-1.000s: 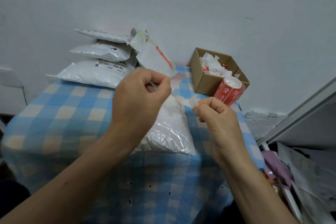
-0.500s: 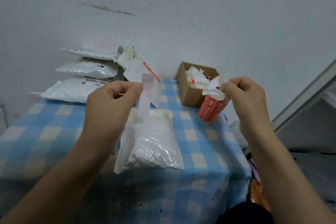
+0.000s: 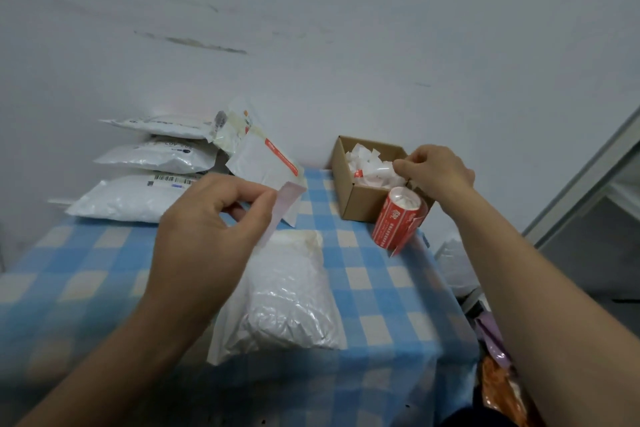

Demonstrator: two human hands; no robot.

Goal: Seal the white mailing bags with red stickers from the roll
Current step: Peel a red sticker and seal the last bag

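Since the earlier frame, the right hand (image 3: 434, 172) has been carried further to the far right, over the cardboard box (image 3: 367, 204), where a white scrap of backing (image 3: 384, 170) is pinched in its fingertips above the heap of similar scraps. Whether the scrap has been let go yet cannot be told. The left hand (image 3: 214, 229) has been kept raised over the middle of the table (image 3: 374, 291), and the sticker (image 3: 282, 213) is held in a narrow grip between thumb and forefinger, hanging down with its pale side toward the camera.

Directly below the sticker, a filled white bag (image 3: 284, 291) is laid flat on the checked cloth, its far end folded over but not yet stuck down, as far as can be seen. The red roll (image 3: 398, 218) is stood just beside the near corner of the box, a loose tail hanging from it.

At the far left, three bags (image 3: 138, 198) are stacked against the wall; another bag (image 3: 266, 163) with a red strip across it is leaned beside them, so at least one is judged to be sealed already. Whether the stacked three carry stickers cannot be made out.

The step in hand is judged to be the discarding of the backing. Left to be done: the sticker is to be pressed across the fold of the middle bag, and that bag moved aside.
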